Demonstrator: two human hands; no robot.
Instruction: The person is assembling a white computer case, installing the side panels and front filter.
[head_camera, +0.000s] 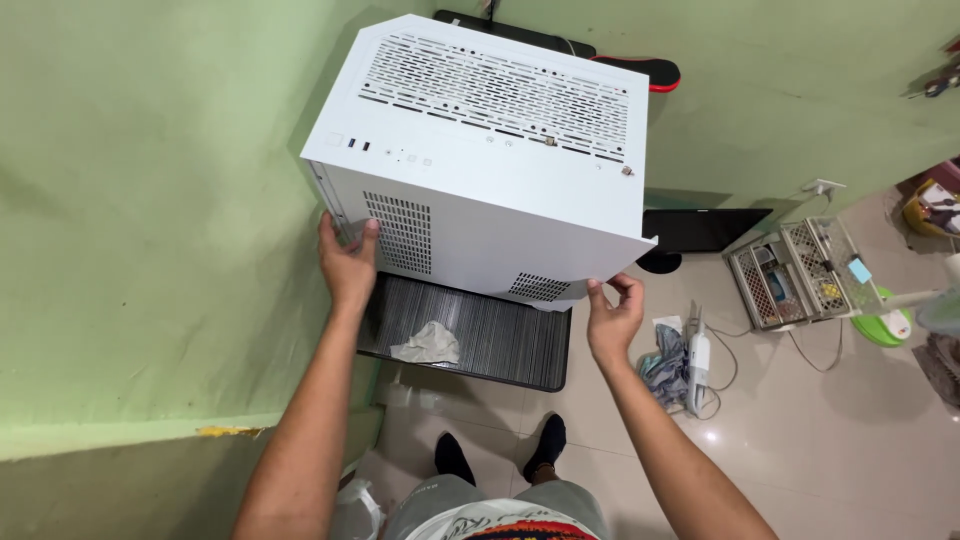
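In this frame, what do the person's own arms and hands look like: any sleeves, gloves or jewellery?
Both arms are bare from the frame edge to the wrist, no sleeves showing. The left hand and right hand wear no gloves; no watch, ring or bracelet is visible. No markings show on either forearm.

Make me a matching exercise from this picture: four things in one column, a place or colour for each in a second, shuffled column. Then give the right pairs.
Things:
1. white computer case
2. crumpled grey cloth
3. left hand
4. right hand

Places:
A. lying on the dark ribbed mat
B. at the case's lower right corner
C. standing on the mat against the green wall
D. on the case's left front edge, beside a vent grille

Pairs: 1-C, 2-A, 3-D, 4-B
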